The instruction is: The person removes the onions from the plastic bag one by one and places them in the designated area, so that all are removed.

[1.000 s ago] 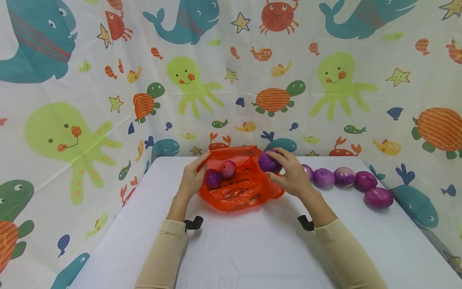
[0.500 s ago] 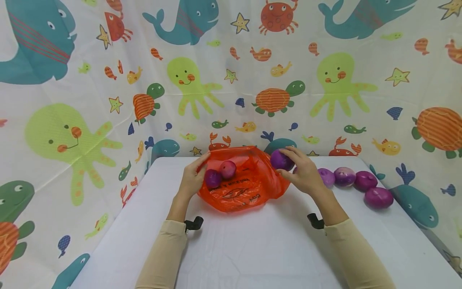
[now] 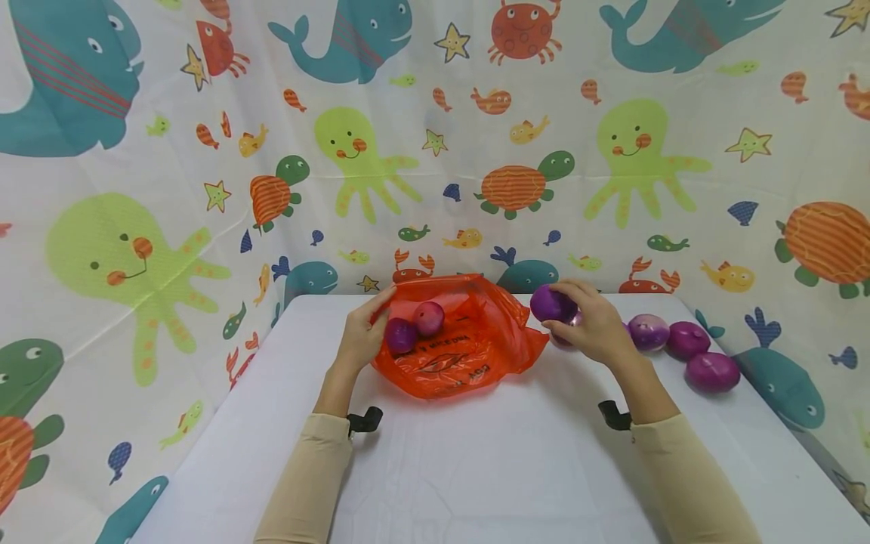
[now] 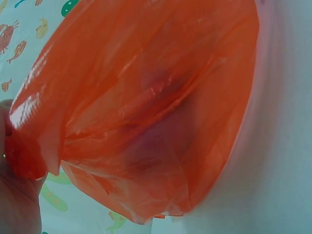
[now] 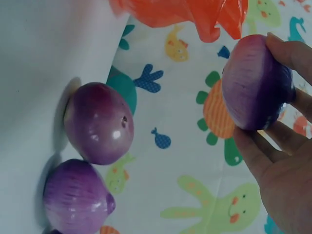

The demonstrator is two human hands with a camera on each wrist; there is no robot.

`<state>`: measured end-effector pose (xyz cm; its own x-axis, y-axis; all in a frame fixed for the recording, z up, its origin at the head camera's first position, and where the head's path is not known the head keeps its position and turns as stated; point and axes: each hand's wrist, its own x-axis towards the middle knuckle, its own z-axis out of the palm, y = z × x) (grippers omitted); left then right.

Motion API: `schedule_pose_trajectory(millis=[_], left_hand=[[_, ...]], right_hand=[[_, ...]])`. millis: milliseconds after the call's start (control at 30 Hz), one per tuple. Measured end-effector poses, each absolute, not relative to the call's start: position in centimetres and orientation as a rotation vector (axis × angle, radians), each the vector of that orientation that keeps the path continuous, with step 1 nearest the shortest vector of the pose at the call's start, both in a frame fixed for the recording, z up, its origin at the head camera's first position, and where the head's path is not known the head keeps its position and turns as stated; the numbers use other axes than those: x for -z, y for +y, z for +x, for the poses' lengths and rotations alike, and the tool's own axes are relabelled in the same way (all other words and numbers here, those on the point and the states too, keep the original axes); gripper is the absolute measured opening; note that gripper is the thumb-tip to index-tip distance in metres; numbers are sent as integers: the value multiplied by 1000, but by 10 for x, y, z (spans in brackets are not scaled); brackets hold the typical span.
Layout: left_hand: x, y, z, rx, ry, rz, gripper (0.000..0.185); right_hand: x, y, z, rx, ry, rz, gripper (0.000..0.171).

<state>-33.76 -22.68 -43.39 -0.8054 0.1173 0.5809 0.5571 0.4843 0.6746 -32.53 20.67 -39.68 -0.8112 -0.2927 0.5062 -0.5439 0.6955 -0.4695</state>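
My left hand (image 3: 362, 332) pinches the left edge of a red plastic bag (image 3: 442, 381) with dark printing. In the left wrist view the bag (image 4: 122, 87) fills most of the frame, its edge bunched between fingers and thumb. Two round things, a purple one (image 3: 401, 335) and a pinkish one (image 3: 429, 319), lie in the bag's mouth. To the right of the bag, my right hand (image 3: 594, 325) holds a purple onion (image 3: 549, 304) between thumb and fingers. The right wrist view shows this onion (image 5: 251, 85) pale on one side and deep purple on the other.
Several purple onions stand in a row on the white table (image 3: 462, 468), among them a pale-streaked onion (image 3: 649, 332) and a darker onion (image 3: 712, 373) at the right end. Part of the row is behind my right hand. A printed sea-animal curtain (image 3: 408, 151) hangs behind.
My right hand has moved right with the onion, away from the bag's mouth toward the row. The bag's right edge has spread a little to the right. My left hand stays put.
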Motion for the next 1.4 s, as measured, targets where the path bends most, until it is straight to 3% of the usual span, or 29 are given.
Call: schedule_pose_trajectory(millis=[600, 1400], left_hand=[[431, -227, -338, 1274, -2256, -570, 48], [432, -226, -338, 1258, -2271, -575, 49]], right_hand=[[388, 240, -318, -861, -2719, 467, 74], [390, 280, -315, -837, -2719, 479, 66]])
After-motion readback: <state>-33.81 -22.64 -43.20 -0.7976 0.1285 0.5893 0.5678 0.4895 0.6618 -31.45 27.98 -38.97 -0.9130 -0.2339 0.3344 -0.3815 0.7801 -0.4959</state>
